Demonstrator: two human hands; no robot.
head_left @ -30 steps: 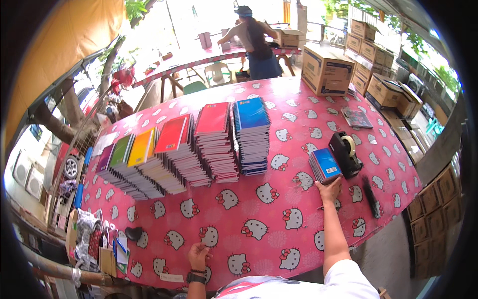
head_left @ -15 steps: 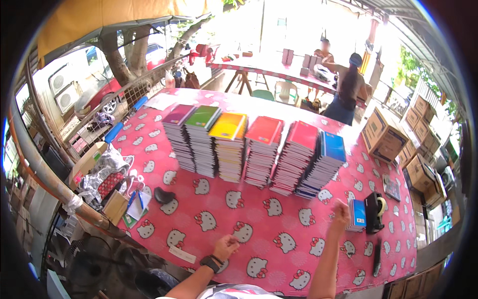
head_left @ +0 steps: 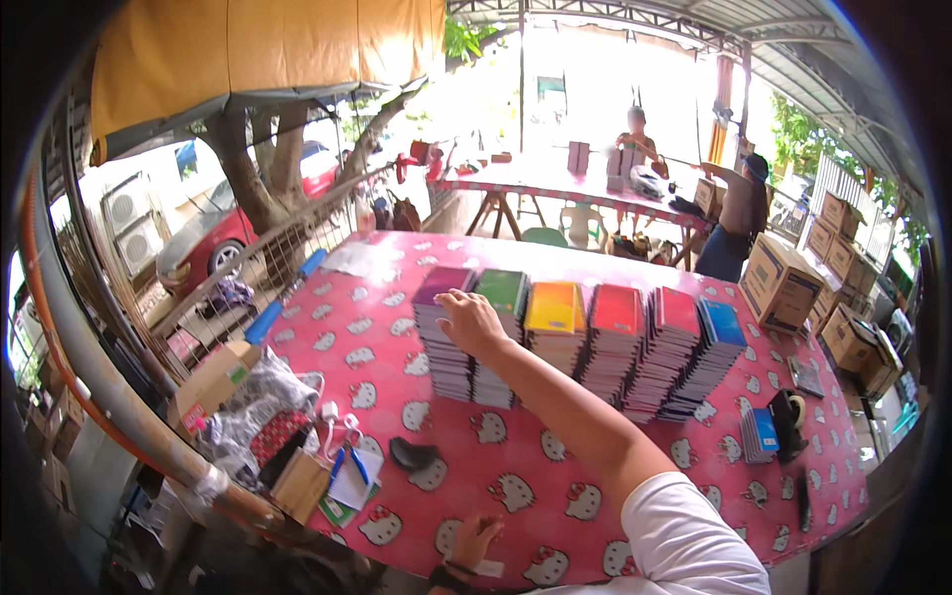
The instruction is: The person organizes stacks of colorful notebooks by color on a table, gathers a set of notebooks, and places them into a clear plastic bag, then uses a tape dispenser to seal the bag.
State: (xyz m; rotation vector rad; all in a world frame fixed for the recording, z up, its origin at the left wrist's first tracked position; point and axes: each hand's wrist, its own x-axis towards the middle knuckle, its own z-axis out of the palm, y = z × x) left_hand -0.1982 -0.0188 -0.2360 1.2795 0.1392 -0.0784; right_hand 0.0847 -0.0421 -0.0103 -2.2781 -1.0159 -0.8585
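Note:
My right hand [head_left: 472,322] reaches across to the purple notebooks [head_left: 448,347]. Its fingers are stretched out over the top of that stack, beside the green notebooks [head_left: 501,290]; whether they grip a cover is not visible. Yellow [head_left: 555,309], orange-red [head_left: 617,311], red [head_left: 677,313] and blue notebooks [head_left: 723,324] stand in tall stacks to the right. Near the front edge my left hand [head_left: 478,540] is held low with its fingers loosely apart and nothing in them. A dark band is on its wrist, and a white paper slip [head_left: 489,568] lies beside it.
A small pile of blue notebooks [head_left: 762,434] stands by a black tape dispenser [head_left: 789,421]. A dark mouse-shaped object [head_left: 412,454], pens [head_left: 347,464] and a cluttered carton [head_left: 213,382] are at left. Cardboard boxes [head_left: 778,283] line the right. Two people work at a far table [head_left: 496,182].
My right hand has moved from beside the small blue pile, leftward and away from me, to the purple stack. The view has shifted, so the stacks appear further right and lower.

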